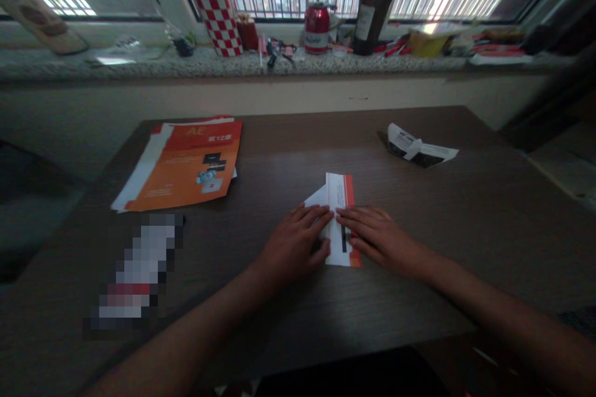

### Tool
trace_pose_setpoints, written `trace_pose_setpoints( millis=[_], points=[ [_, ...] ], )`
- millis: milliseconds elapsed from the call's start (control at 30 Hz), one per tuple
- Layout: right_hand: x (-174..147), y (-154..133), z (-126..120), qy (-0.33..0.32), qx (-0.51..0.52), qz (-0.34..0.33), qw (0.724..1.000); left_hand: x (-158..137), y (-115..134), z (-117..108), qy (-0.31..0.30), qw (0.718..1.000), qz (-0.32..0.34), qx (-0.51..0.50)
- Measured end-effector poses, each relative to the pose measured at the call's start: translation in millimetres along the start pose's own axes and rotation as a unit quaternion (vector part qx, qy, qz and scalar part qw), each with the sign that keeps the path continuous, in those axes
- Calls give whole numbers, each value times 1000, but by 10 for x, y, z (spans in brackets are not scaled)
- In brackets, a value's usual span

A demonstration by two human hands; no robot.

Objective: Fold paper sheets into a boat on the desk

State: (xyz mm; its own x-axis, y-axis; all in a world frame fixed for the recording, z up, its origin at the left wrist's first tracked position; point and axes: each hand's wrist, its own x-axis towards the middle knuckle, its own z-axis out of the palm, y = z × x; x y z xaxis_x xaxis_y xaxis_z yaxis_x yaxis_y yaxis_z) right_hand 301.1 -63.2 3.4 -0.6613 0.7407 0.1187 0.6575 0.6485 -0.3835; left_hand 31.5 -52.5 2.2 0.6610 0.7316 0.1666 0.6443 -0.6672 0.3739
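A partly folded sheet of paper (337,193), white with a red-orange strip down its right side, lies flat on the brown table. My left hand (298,236) presses on its left part, fingers stretched out and palm down. From the right, my right hand (379,236) lies across the orange strip with its fingers extended. The fingertips of both hands almost meet over the middle of the paper. A white pointed flap shows beyond my left fingers. Farther back on the right sits a folded paper boat (416,147) with dark print.
Orange printed sheets (186,164) lie stacked at the back left. Nearer on the left is a long pixelated object (142,273). On the windowsill (153,65) stand a red can (317,28), a dark bottle (370,12), a red-and-white checked box (220,22) and small clutter.
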Motion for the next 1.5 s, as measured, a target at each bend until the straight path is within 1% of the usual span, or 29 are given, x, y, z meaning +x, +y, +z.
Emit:
trace_pose_setpoints(
  millis=[100, 233, 333, 433, 600, 767, 900, 1033, 1133, 1233, 1500],
  points=[
    [62, 71, -23, 17, -27, -7, 999, 2, -3, -8, -1, 1000, 5, -1],
    [145, 209, -57, 6, -48, -32, 998, 5, -6, 3, -3, 1000, -1, -4],
    [210, 358, -92, 1, -61, -26, 998, 2, -18, 15, -8, 1000, -1, -6],
    [281, 503, -130, 12, -77, -26, 997, -4, -28, 18, -12, 1000, -4, -11],
    [382, 616, -171, 13, -97, -36, 995, -6, -22, -5, -15, 1000, -4, -11],
    [448, 597, -172, 10, -87, -37, 995, 6, -18, -55, -22, 1000, 3, 6],
    [477, 562, -146, 27, -86, -27, 996, 7, -35, -81, -12, 999, -3, 38],
    [466, 557, -104, 47, -80, -28, 995, 2, -53, -105, 15, 996, -26, 80],
    [442, 549, -89, 46, -70, -32, 996, -1, -68, -135, 21, 993, -56, 98],
    [422, 525, -95, 47, -69, -33, 996, -12, -103, -156, 16, 993, -66, 98],
    [387, 393, -150, 40, -111, -29, 993, -54, -243, -156, 1, 997, -40, 65]
  ],
)
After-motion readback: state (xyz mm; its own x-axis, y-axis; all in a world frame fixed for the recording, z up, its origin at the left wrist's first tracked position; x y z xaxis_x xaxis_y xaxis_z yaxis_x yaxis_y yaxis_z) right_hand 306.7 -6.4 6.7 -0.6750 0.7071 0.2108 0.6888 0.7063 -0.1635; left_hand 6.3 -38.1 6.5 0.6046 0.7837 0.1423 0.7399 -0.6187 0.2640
